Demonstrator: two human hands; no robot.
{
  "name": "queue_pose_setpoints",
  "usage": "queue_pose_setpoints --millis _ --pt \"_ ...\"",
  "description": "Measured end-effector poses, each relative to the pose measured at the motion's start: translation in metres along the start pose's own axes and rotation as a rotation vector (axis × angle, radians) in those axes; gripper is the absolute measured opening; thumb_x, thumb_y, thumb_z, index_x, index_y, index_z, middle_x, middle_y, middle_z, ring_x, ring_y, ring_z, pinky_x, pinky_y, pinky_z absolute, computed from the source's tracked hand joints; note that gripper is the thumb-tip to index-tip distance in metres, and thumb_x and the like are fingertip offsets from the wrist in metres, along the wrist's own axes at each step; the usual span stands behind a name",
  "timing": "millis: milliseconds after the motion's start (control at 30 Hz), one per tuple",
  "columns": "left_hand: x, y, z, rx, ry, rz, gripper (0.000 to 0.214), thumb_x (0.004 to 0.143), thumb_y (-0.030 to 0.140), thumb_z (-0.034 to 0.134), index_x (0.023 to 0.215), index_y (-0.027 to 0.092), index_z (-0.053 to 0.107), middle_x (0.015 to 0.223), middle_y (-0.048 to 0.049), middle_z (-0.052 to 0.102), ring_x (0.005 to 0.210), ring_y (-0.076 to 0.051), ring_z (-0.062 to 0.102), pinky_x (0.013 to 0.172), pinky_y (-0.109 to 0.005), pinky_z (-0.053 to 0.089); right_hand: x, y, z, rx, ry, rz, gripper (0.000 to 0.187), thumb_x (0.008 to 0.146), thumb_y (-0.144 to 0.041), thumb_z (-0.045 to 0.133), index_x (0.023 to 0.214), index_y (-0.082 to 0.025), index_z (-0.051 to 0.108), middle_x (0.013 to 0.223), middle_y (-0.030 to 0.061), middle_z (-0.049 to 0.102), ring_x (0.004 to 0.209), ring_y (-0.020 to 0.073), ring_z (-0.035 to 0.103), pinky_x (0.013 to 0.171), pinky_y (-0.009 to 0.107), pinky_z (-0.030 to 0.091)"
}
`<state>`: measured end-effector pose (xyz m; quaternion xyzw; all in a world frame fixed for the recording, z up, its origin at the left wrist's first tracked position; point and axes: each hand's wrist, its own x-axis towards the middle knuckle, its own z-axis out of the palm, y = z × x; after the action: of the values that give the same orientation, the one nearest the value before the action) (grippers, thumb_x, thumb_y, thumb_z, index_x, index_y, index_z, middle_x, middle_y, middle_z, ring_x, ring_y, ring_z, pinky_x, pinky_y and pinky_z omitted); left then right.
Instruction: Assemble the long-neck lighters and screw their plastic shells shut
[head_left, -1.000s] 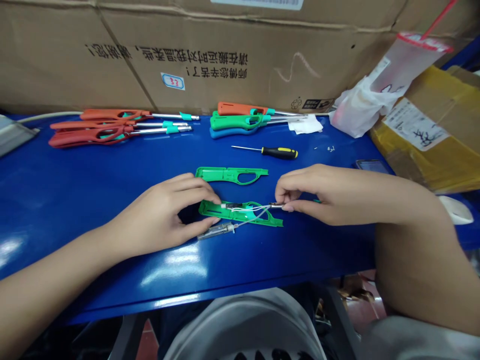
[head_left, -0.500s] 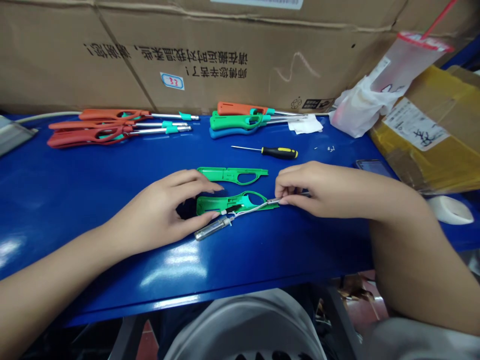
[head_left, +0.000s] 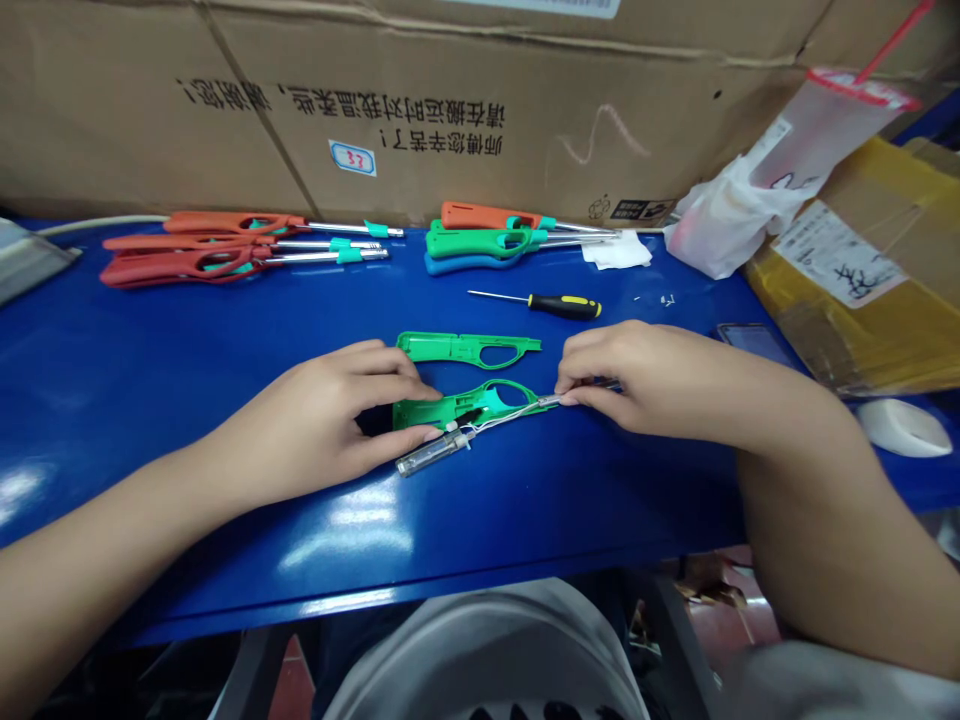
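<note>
The lower green lighter handle half [head_left: 411, 413] lies open-side up on the blue table. My left hand [head_left: 352, 405] straddles its left end, fingertips on the upper edge and thumb at the lower edge. Just below the thumb is a clear fuel tank [head_left: 431, 455], from which thin white wires [head_left: 502, 418] run right to a metal lighter tube [head_left: 550, 400]. My right hand [head_left: 615, 375] pinches this tube at the handle's right end; its fingers hide most of it. A teal trigger [head_left: 495, 400] sits inside the half. The other green handle half [head_left: 457, 347] lies just behind.
Behind are red and orange lighters [head_left: 225, 255] at left, more lighters [head_left: 480, 240] at centre and a screwdriver [head_left: 562, 305]. A large cardboard box [head_left: 525, 90] walls off the back. At right stand a bagged cup [head_left: 727, 220], a taped parcel [head_left: 885, 320] and a white mouse [head_left: 904, 427].
My left fingertips have come down onto the lower green half's upper edge. My right hand still pinches the tube. The whole view has shifted slightly.
</note>
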<state>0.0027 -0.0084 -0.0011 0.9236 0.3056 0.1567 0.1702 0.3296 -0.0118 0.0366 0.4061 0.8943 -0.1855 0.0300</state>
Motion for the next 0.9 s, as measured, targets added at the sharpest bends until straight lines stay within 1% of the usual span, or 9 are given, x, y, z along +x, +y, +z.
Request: queue_pose_setpoints --millis 133,200,333,433,600,767,900 --pt "0.000 -0.002 0.001 -0.022 0.000 0.005 0.029 0.101 0.044 0.066 0.114 0.022 0.078 0.107 -0.0045 0.073 0.102 -0.022 0.068 0.091 -0.033 0.053 0.000 -0.007 0.002 -0.071 -0.017 0.105 0.020 0.096 -0.020 0.053 0.086 -0.022 0.070 0.096 0.0027 0.072 0.087 0.0198 0.066 0.069 0.032 0.037" --pt "0.000 -0.004 0.001 -0.036 0.005 0.005 0.028 0.100 0.044 0.068 0.114 0.022 0.078 0.108 -0.0039 0.074 0.103 -0.021 0.069 0.092 -0.032 0.053 0.000 -0.010 0.003 -0.090 -0.020 0.126 0.021 0.098 -0.022 0.052 0.087 -0.023 0.070 0.098 0.0019 0.072 0.087 0.0198 0.066 0.067 0.032 0.035" --pt "-0.001 -0.006 0.001 -0.062 0.010 0.007 0.026 0.099 0.043 0.071 0.114 0.023 0.077 0.108 -0.0023 0.074 0.103 -0.020 0.069 0.094 -0.031 0.052 0.000 -0.016 0.005 -0.143 0.007 0.118 0.022 0.100 -0.022 0.051 0.089 -0.024 0.070 0.100 0.0013 0.071 0.085 0.0194 0.065 0.063 0.033 0.031" --pt "-0.001 -0.007 0.001 -0.057 0.011 0.014 0.025 0.098 0.042 0.071 0.113 0.023 0.077 0.108 -0.0021 0.074 0.103 -0.020 0.069 0.095 -0.032 0.052 0.001 -0.018 0.005 -0.211 0.019 0.104 0.024 0.100 -0.020 0.049 0.087 -0.023 0.069 0.098 0.0022 0.070 0.081 0.0194 0.063 0.062 0.033 0.029" --pt "0.000 -0.006 0.001 -0.037 0.012 0.019 0.024 0.099 0.042 0.069 0.113 0.024 0.078 0.108 -0.0026 0.075 0.102 -0.021 0.069 0.094 -0.033 0.053 0.003 -0.015 0.005 -0.202 0.007 0.067 0.022 0.100 -0.020 0.051 0.086 -0.022 0.068 0.094 0.0028 0.070 0.086 0.0201 0.064 0.065 0.033 0.031" --pt "0.000 -0.006 0.001 -0.030 0.010 0.016 0.025 0.099 0.043 0.068 0.113 0.024 0.078 0.108 -0.0034 0.075 0.103 -0.021 0.070 0.096 -0.035 0.053 0.000 -0.012 0.005 -0.225 0.000 0.077 0.022 0.099 -0.017 0.051 0.085 -0.022 0.067 0.092 0.0022 0.069 0.083 0.0196 0.063 0.064 0.033 0.029" --pt "-0.002 -0.006 0.001 -0.025 0.012 0.005 0.027 0.100 0.044 0.068 0.114 0.024 0.078 0.109 -0.0037 0.075 0.105 -0.022 0.070 0.096 -0.035 0.054 -0.002 -0.014 0.005 -0.280 0.020 0.060 0.021 0.097 -0.012 0.052 0.083 -0.022 0.065 0.088 0.0024 0.066 0.078 0.0187 0.059 0.064 0.032 0.029"
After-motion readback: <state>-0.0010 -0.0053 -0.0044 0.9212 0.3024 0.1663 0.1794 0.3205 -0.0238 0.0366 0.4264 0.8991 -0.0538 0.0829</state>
